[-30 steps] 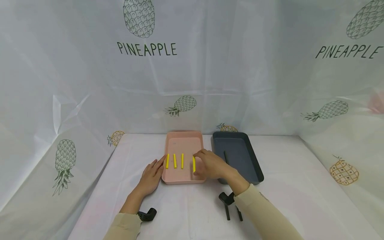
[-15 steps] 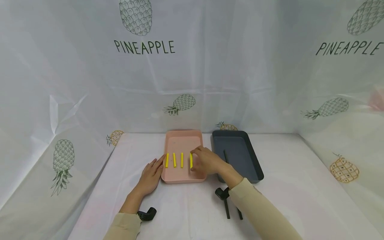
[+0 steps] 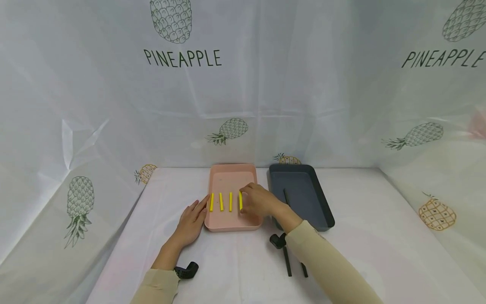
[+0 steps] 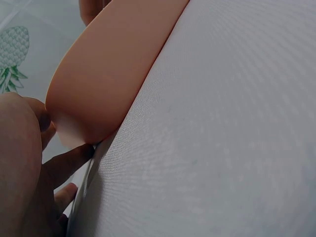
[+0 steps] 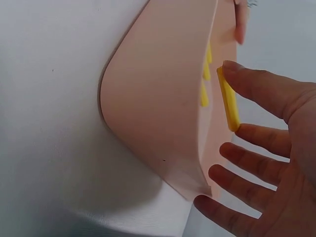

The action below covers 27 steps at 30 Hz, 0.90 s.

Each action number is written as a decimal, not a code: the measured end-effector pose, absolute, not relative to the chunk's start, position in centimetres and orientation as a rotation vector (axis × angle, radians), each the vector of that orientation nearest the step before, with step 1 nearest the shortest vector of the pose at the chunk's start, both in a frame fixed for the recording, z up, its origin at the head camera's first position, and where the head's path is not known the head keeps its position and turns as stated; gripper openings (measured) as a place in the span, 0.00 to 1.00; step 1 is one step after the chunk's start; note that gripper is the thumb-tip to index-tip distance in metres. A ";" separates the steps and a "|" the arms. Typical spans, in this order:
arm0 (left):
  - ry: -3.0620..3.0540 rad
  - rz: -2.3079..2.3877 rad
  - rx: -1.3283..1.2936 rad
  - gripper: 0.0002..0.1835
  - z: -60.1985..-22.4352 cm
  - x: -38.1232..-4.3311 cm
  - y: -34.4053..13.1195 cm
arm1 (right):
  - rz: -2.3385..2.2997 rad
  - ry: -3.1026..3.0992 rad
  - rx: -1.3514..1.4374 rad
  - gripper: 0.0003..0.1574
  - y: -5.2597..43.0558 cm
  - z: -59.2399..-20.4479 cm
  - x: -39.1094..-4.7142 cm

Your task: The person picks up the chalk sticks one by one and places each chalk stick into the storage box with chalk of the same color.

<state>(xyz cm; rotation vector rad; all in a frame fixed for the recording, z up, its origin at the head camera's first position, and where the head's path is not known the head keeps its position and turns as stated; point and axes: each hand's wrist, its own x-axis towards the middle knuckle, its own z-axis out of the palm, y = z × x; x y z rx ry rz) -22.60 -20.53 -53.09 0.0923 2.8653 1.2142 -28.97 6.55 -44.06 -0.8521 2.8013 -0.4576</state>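
In the head view, my right hand (image 3: 261, 200) is over the right part of the pink tray (image 3: 232, 179). It pinches a short yellow stick (image 5: 228, 100) at its two ends between thumb and index finger, the other fingers spread. Three similar yellow sticks (image 3: 221, 202) lie side by side in the tray, to the left of the held one. At the tray's left side, my left hand (image 3: 190, 223) rests with fairly straight fingers. In the left wrist view its fingertips touch the tray's rim and outer wall, with part of the hand cropped.
Right of the pink tray stands a dark blue-grey tray (image 3: 300, 181) with a black stick (image 3: 286, 196) in it. Two black sticks (image 3: 287, 261) lie on the white-covered table (image 3: 235, 270), near my right sleeve (image 3: 326, 257). A pineapple-print curtain (image 3: 303, 84) encloses the back and sides.
My right hand has moved slightly left with the yellow stick, bringing it closer to the three lying sticks. The left hand has stayed at the tray's left side.
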 end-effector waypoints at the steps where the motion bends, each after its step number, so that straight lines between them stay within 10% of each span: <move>1: 2.865 1.215 0.091 0.27 -53.1 -22.6 -20.5 | -0.452 2.800 -0.854 0.44 6.5 -44.1 -29.1; 27: 2.882 1.195 0.124 0.27 -53.1 -22.5 -20.6 | -0.414 2.745 -0.809 0.44 5.9 -45.7 -30.9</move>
